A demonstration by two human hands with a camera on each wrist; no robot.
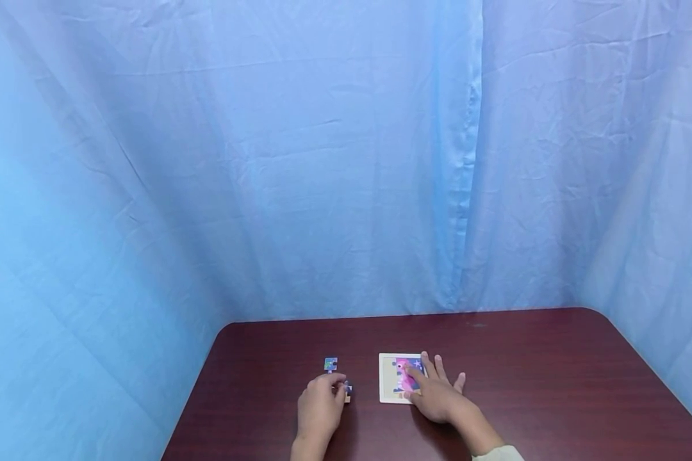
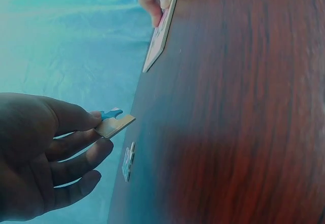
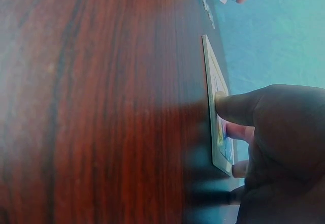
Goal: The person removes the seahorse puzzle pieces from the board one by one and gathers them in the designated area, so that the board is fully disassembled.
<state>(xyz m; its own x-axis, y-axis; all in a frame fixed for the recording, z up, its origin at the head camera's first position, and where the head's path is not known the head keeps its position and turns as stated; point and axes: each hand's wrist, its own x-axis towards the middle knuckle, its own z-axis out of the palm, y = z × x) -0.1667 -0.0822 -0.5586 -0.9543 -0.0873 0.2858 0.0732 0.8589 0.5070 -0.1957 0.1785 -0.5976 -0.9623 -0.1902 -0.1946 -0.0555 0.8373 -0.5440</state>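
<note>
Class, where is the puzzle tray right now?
In the head view, the puzzle tray lies on the table, right of the left hand, with the right hand touching it.

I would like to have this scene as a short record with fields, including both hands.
Left hand: the left hand pinches a puzzle piece above the table
Right hand: the right hand touches the puzzle tray, fingers spread
Tray: pale rim; pink and blue picture at right, left strip bare
Loose: at least one patterned piece, beyond the left hand
Background: blue curtain
</note>
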